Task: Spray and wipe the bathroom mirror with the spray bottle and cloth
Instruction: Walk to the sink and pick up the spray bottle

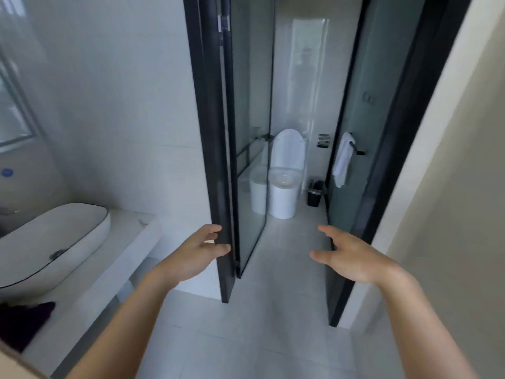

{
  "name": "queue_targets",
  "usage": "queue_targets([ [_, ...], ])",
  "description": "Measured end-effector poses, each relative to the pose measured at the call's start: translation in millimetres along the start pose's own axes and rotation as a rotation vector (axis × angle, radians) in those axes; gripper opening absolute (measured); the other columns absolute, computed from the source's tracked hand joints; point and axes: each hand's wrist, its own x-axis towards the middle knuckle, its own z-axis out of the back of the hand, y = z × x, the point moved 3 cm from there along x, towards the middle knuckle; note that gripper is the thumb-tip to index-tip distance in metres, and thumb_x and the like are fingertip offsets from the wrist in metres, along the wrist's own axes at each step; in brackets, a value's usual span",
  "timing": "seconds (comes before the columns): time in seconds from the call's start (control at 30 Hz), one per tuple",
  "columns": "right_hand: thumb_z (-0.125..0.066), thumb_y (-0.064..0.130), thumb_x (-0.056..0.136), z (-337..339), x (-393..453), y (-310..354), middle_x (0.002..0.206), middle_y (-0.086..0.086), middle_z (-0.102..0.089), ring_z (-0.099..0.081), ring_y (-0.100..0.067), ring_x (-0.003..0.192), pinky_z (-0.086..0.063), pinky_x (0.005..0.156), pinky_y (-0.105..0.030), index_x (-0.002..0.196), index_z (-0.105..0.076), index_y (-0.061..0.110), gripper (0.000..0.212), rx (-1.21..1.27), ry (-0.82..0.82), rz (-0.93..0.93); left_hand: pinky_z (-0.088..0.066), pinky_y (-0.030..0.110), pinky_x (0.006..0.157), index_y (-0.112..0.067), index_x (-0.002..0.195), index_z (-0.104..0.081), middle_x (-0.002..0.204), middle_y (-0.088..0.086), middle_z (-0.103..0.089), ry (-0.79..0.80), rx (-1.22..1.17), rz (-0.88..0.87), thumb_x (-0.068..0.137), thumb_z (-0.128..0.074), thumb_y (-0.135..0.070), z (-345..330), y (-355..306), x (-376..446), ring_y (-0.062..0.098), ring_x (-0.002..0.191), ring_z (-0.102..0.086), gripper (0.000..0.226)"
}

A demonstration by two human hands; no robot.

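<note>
While both arms are reaching forward at lower centre, the left hand (195,254) is curling its fingers (216,230) round the black door frame (218,160); the right hand (347,255) is hanging spread, holding nothing. Dark cloth (24,322) is lying on the desk (109,263), lower left, well apart from both.

Toilet (285,170) at twelve o'clock beyond the glass door (246,132); basin (54,242) at nine; towel (343,160) at one.
</note>
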Motion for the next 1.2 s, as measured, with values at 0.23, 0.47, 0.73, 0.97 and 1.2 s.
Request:
queue_targets([
  [0.23,-0.066,0.04,0.096,11.3,113.2,29.7,0.165,0.002,-0.034,-0.036,-0.017,0.149,-0.031,0.119,-0.034,0.16,-0.031,0.025,0.075,0.013,0.041,0.147,-0.039,0.031,0.106,-0.032,0.141,-0.049,0.146,-0.002,-0.052,-0.213,-0.046,0.059,0.09,-0.073,-0.036,42.9,-17.5,25.0,0.015,0.13,-0.053,0.056],
  [0.47,-0.065,0.039,0.097,-111.4,169.1,93.0,0.164,-0.003,-0.031,-0.046,-0.024,0.141,-0.043,0.11,-0.036,0.161,-0.026,0.023,0.076,-0.06,0.402,0.256,-0.044,0.03,0.101,-0.031,0.144,-0.048,0.144,-0.003,-0.052,-0.423,-0.06,0.29,0.098,-0.067,-0.03,95.7,60.9,-1.9,0.013,0.124,-0.052,0.049],
  [0.73,-0.055,0.044,0.101,-217.3,230.5,192.4,0.168,0.005,-0.02,-0.036,-0.018,0.147,-0.034,0.109,-0.03,0.162,-0.02,0.026,0.073,-0.173,0.606,0.404,-0.042,0.04,0.111,-0.034,0.142,-0.048,0.143,-0.003,-0.051,-0.529,-0.148,0.43,0.088,-0.071,-0.041,174.4,137.1,5.7,0.015,0.128,-0.051,0.059],
  [0.97,-0.054,0.041,0.103,-258.1,296.6,296.9,0.167,0.003,-0.022,-0.033,-0.017,0.149,-0.031,0.1,-0.025,0.162,-0.022,0.024,0.069,-0.202,0.605,0.511,-0.042,0.037,0.108,-0.032,0.139,-0.05,0.142,-0.002,-0.052,-0.62,-0.217,0.453,0.097,-0.067,-0.029,260.6,188.4,45.0,0.014,0.125,-0.052,0.045],
  [1.2,-0.057,0.042,0.101,-282.4,355.7,311.6,0.161,0.004,-0.035,-0.038,-0.014,0.145,-0.035,0.11,-0.029,0.158,-0.031,0.025,0.065,-0.256,0.644,0.448,-0.041,0.039,0.112,-0.03,0.138,-0.051,0.141,-0.001,-0.054,-0.61,-0.257,0.489,0.097,-0.067,-0.025,297.9,226.8,90.6,0.016,0.127,-0.052,0.044],
])
